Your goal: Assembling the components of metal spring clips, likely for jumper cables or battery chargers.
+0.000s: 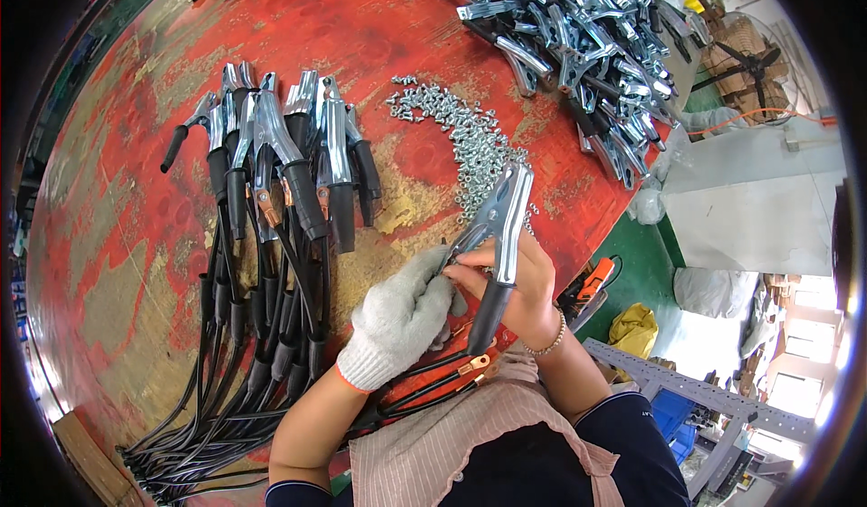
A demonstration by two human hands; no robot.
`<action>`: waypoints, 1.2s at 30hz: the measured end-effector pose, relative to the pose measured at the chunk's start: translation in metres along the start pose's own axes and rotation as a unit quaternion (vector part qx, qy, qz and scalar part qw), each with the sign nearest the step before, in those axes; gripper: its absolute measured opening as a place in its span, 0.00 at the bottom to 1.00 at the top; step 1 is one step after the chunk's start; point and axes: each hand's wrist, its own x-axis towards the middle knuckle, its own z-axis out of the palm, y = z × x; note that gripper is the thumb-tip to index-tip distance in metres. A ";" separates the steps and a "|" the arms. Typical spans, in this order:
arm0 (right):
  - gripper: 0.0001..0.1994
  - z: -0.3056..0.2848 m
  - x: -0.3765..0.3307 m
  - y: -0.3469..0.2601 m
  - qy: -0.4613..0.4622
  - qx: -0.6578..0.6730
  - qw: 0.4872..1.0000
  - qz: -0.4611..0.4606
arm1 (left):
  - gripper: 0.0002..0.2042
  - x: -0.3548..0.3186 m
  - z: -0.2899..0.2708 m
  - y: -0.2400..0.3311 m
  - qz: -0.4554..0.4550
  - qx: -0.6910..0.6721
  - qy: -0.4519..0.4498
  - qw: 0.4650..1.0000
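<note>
A silver spring clamp (508, 236) with a black handle sleeve is held up over the table's near edge, jaws pointing away from me. My left hand (397, 313), in a white knit glove, is closed on one of its handles. My bare right hand (531, 290) wraps the clamp from the right, its thumb and fingertips pinched at the same handle by the glove. Whether a small part sits between those fingertips is hidden. Below my hands, black cables with copper lugs (477, 364) lie near my lap. Just beyond the clamp spreads a pile of small screws and nuts (465, 137).
On the red, worn table (117, 263), several clamps (268, 137) joined to black cables (244, 353) lie at left. A large heap of clamps (578, 33) covers the far right. A fan (751, 63) and an orange tool (596, 279) are off the table's right side.
</note>
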 end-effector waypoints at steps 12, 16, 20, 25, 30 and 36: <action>0.13 0.004 -0.003 -0.001 0.025 -0.004 1.000 -0.001 | 0.16 0.001 0.001 -0.004 0.004 -0.012 0.003 1.000; 0.13 0.003 0.000 -0.005 0.017 0.006 1.000 -0.001 | 0.17 -0.002 0.001 0.002 -0.009 -0.006 0.011 1.000; 0.13 0.005 0.001 -0.004 0.030 0.004 0.999 -0.027 | 0.18 -0.003 0.001 0.005 0.002 0.005 0.012 1.000; 0.13 0.004 -0.003 -0.002 0.008 -0.029 0.999 -0.036 | 0.16 -0.001 0.002 -0.003 0.022 0.013 0.033 0.999; 0.14 0.005 0.001 -0.001 0.032 -0.036 0.998 -0.040 | 0.16 0.000 0.001 -0.002 0.029 0.023 0.030 0.999; 0.14 0.001 0.004 -0.006 0.008 -0.015 1.000 -0.010 | 0.16 -0.001 0.000 -0.003 0.009 -0.027 0.013 1.000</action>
